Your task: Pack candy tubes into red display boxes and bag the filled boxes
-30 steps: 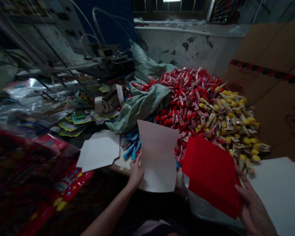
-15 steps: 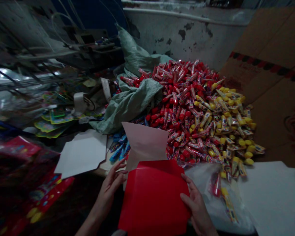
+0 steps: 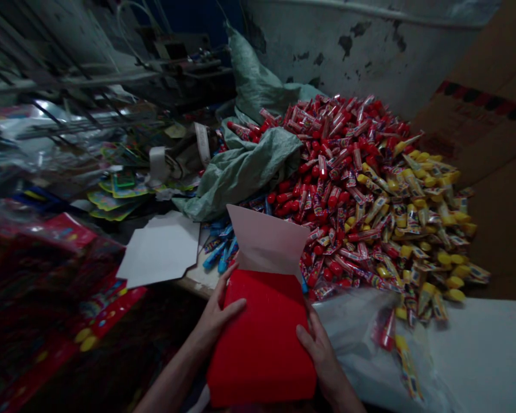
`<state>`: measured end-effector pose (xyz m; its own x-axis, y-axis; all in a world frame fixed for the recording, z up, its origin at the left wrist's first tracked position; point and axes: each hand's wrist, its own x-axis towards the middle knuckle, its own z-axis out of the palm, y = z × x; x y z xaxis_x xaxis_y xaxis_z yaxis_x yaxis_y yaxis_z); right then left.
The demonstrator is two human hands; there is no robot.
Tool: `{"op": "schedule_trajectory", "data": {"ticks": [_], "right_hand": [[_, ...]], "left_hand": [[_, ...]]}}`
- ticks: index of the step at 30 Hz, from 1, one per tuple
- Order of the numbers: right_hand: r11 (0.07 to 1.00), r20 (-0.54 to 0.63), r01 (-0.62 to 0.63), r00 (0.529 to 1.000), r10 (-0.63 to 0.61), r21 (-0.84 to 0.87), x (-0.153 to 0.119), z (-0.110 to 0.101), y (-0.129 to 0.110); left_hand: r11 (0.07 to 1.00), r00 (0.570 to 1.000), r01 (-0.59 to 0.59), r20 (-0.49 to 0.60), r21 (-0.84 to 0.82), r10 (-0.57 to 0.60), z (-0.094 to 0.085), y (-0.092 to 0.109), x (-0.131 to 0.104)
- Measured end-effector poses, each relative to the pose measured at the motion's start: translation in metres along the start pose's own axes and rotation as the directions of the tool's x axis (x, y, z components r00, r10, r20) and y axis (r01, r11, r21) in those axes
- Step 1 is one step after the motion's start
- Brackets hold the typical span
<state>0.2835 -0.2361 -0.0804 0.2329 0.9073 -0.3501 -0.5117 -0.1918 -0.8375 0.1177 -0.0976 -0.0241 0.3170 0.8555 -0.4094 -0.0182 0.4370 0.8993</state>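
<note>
A red cardboard box (image 3: 264,338) is between my two hands, low in the middle of the view. Its far flap (image 3: 269,238) stands up and shows a pale inner side. Around the left edge lies my left hand (image 3: 223,304), thumb on the red face, fingers partly hidden behind it. My right hand (image 3: 316,341) grips the opposite edge in the same way, its thumb on the red face. Just past the flap, small blue wrapped pieces (image 3: 218,252) lie on the table. What is inside the box cannot be seen.
A large heap of red-capped wrapped tubes (image 3: 327,166) and yellow-capped tubes (image 3: 425,201) fills the right. A green woven sack (image 3: 245,166) lies behind. White card sheets (image 3: 161,249) rest at left. Red printed packages (image 3: 90,298) are at lower left; a brown carton (image 3: 490,172) stands right.
The red panel's sides have folded into a box shape. My left hand has moved from beside it onto its left edge. The view has shifted, so the surroundings sit further right.
</note>
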Motion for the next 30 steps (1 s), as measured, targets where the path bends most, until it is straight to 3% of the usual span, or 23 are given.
{"op": "schedule_trajectory", "data": {"ticks": [3,6,9,13,15,18,21,24,26,30], "right_hand": [[0.998,-0.101,-0.013,0.995,0.007,-0.061,-0.001,0.004,0.007],[0.991,-0.179,0.037,0.982,-0.061,-0.131,0.004,0.002,0.013],[0.957,-0.165,0.095,0.976,-0.144,-0.274,0.013,-0.002,0.013],[0.933,-0.142,0.083,0.98,-0.14,-0.349,0.021,0.001,0.007],[0.955,-0.163,0.063,0.98,-0.114,-0.29,0.022,0.007,0.006],[0.974,-0.194,0.032,0.978,-0.077,-0.223,0.022,0.014,0.01],[0.963,-0.234,0.038,0.967,-0.103,-0.267,0.022,0.014,0.012],[0.959,-0.26,0.03,0.96,-0.107,-0.283,0.029,0.012,0.011],[0.974,-0.263,-0.01,0.964,-0.05,-0.224,0.036,0.011,0.008],[0.991,-0.144,-0.112,0.984,0.101,-0.073,0.045,0.012,-0.004]], "left_hand": [[1.0,0.999,0.003,0.036,-0.021,-0.002,0.002,0.0,0.005],[1.0,1.0,-0.009,0.015,0.029,0.008,-0.001,-0.007,0.019],[0.988,0.99,-0.024,-0.133,0.15,0.044,-0.008,-0.018,0.032],[0.907,0.914,-0.151,-0.295,0.393,0.28,-0.018,-0.026,0.037],[0.882,0.913,-0.192,-0.253,0.43,0.321,-0.024,-0.026,0.033],[0.908,0.963,-0.17,-0.13,0.383,0.235,-0.034,-0.024,0.024],[0.91,0.984,-0.168,0.003,0.379,0.18,-0.049,-0.023,0.009],[0.863,0.955,-0.256,0.254,0.435,0.156,-0.062,-0.021,-0.009],[0.814,0.925,-0.292,0.364,0.502,0.108,-0.065,-0.018,-0.017],[0.727,0.942,-0.289,0.321,0.623,0.099,-0.057,-0.02,-0.013]]}}
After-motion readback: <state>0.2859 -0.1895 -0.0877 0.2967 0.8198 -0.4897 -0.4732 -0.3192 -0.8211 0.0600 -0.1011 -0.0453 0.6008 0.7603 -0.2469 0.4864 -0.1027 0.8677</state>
